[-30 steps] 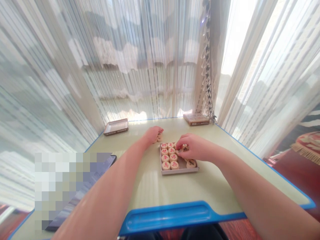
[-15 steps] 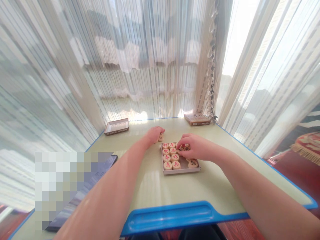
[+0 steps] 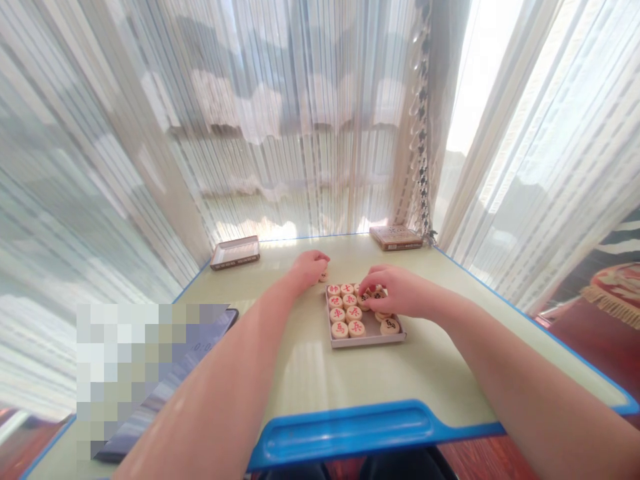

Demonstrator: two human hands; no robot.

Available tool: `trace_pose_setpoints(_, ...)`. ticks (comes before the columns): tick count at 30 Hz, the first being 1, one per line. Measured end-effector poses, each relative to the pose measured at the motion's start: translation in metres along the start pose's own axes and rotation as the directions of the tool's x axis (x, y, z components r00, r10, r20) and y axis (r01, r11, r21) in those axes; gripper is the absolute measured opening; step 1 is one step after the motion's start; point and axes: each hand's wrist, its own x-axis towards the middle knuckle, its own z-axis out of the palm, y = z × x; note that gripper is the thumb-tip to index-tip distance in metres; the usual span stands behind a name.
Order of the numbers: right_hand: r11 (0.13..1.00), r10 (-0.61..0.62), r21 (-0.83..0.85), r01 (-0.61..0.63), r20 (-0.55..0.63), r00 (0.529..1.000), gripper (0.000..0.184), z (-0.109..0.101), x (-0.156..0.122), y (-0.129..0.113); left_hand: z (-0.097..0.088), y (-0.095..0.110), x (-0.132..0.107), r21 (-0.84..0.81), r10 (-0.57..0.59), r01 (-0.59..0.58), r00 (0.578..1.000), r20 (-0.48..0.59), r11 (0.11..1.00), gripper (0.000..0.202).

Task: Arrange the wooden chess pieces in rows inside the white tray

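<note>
A shallow open box (image 3: 370, 343) on the table holds round wooden Chinese chess pieces. Those on the left, such as one red piece (image 3: 340, 329), bear red characters; at the right lies a black-lettered piece (image 3: 390, 326). My right hand (image 3: 397, 290) reaches over the box from the right, thumb and fingers pinched on a black-lettered Chinese chess piece (image 3: 365, 303) in the third column. Beyond the box's far left corner, my left hand (image 3: 310, 269) is curled over a Chinese chess piece (image 3: 324, 276), mostly hidden under its fingers.
An open box lid (image 3: 235, 253) lies at the far left of the table (image 3: 300, 373). A closed box (image 3: 396, 238) sits at the back right. A tablet-like device (image 3: 165, 400), partly pixelated, rests at the near left. Blue edging and a blue trough (image 3: 350, 430) border the front.
My left fingers cover more of the piece beneath them. My right hand stays over the same part of the box, with its fingers slightly shifted. The view has moved a little.
</note>
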Motion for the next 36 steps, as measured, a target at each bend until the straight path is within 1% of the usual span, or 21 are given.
trace_pose_setpoints(2, 1.000, 0.001, -0.002, -0.001, -0.002, 1.000, 0.019, 0.000, 0.000, 0.000, -0.001, -0.002, 0.001, 0.017, 0.011, -0.011, 1.000, -0.009, 1.000, 0.025)
trace_pose_setpoints(5, 1.000, -0.012, -0.001, 0.012, -0.007, 1.000, 0.019, -0.001, -0.001, 0.000, -0.001, -0.005, 0.004, 0.065, 0.063, -0.062, 0.998, -0.011, 0.996, 0.026)
trace_pose_setpoints(8, 1.000, -0.007, 0.000, 0.007, -0.010, 1.000, 0.019, -0.002, -0.001, -0.001, -0.001, -0.007, 0.006, 0.179, 0.104, -0.098, 0.994, -0.024, 0.979, 0.025)
trace_pose_setpoints(11, 1.000, 0.009, 0.005, -0.009, -0.017, 1.000, 0.019, -0.004, -0.002, -0.005, -0.001, -0.007, 0.005, 0.317, 0.163, -0.141, 0.986, -0.043, 0.938, 0.020)
trace_pose_setpoints(13, 1.000, 0.010, 0.002, -0.010, -0.035, 0.999, 0.018, -0.006, -0.002, -0.008, -0.002, -0.007, 0.004, 0.370, 0.208, -0.179, 0.977, -0.040, 0.912, 0.018)
trace_pose_setpoints(15, 1.000, 0.001, -0.006, -0.001, -0.068, 0.998, 0.017, -0.006, -0.001, -0.010, -0.002, -0.008, 0.004, 0.366, 0.224, -0.193, 0.974, -0.044, 0.910, 0.017)
trace_pose_setpoints(17, 1.000, -0.014, -0.014, 0.013, -0.111, 0.994, 0.017, -0.006, -0.001, -0.011, -0.001, -0.009, 0.004, 0.322, 0.212, -0.184, 0.976, -0.052, 0.929, 0.017)
trace_pose_setpoints(22, 0.998, -0.050, -0.039, 0.043, -0.205, 0.977, 0.017, -0.005, 0.000, -0.006, 0.001, -0.010, 0.007, 0.239, 0.211, -0.195, 0.977, -0.043, 0.951, 0.021)
trace_pose_setpoints(25, 0.998, -0.054, -0.042, 0.045, -0.236, 0.970, 0.017, -0.006, -0.001, -0.003, 0.001, -0.009, 0.007, 0.255, 0.235, -0.208, 0.969, -0.081, 0.944, 0.023)
trace_pose_setpoints(27, 0.998, -0.059, -0.046, 0.049, -0.244, 0.968, 0.017, -0.007, 0.000, -0.002, 0.000, -0.008, 0.005, 0.316, 0.251, -0.216, 0.965, -0.074, 0.924, 0.023)
trace_pose_setpoints(31, 0.997, -0.057, -0.060, 0.044, -0.224, 0.973, 0.018, -0.006, 0.000, -0.003, -0.001, -0.005, 0.001, 0.424, 0.254, -0.226, 0.967, -0.010, 0.877, 0.028)
trace_pose_setpoints(36, 0.997, -0.061, -0.058, 0.050, -0.196, 0.979, 0.018, -0.006, 0.000, -0.003, 0.000, -0.003, 0.000, 0.425, 0.250, -0.222, 0.968, -0.010, 0.877, 0.022)
